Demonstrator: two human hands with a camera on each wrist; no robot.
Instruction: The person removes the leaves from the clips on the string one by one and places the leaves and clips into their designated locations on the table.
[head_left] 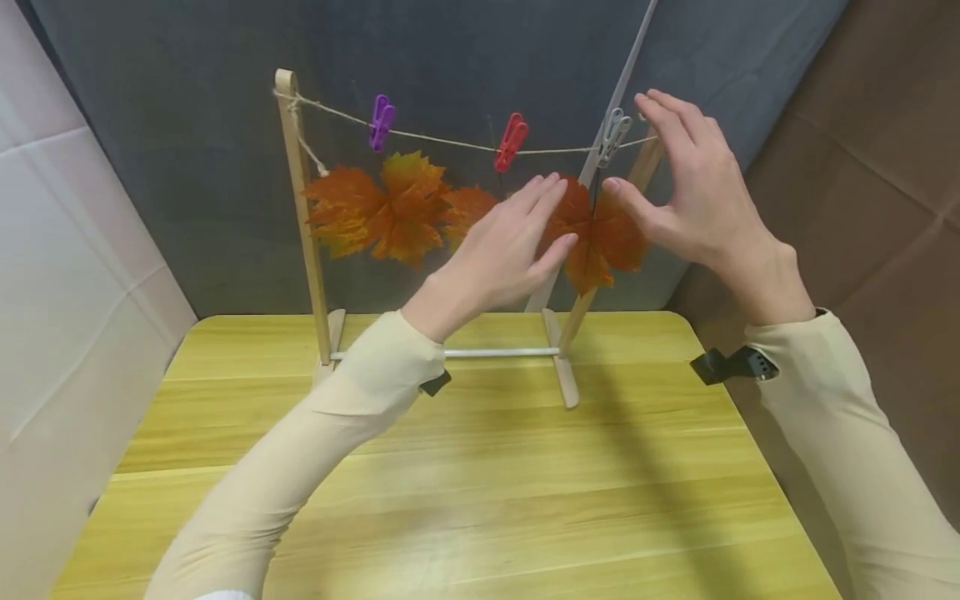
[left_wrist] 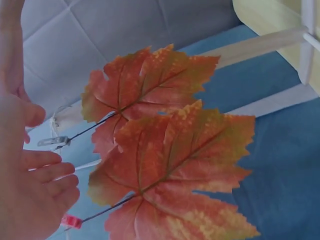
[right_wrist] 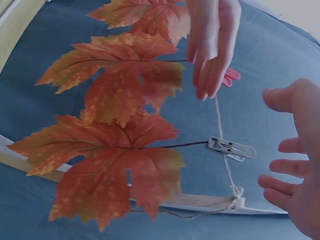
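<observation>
Extending the left hand at one o'clock from the head view's centre, with straight, relaxed fingers, with the thumb held off to one side and with nothing gripped. Holding the right hand at two o'clock, with fingers loosely bent, spread well away from the thumb and likewise gripping nothing. Facing the grey clip with the right hand, just beside but apart from it in the right wrist view. Covering part of the middle leaf, at twelve o'clock, with the left hand in the head view; cannot tell from there about any touch. Showing the right leaf at two o'clock, hung by its stem from the grey clip; also the red clip at twelve, gripping the middle leaf's stem, the purple clip at eleven and the left leaf near ten. Stretching the string through all three clips, above a white rod and the table toward six o'clock.
</observation>
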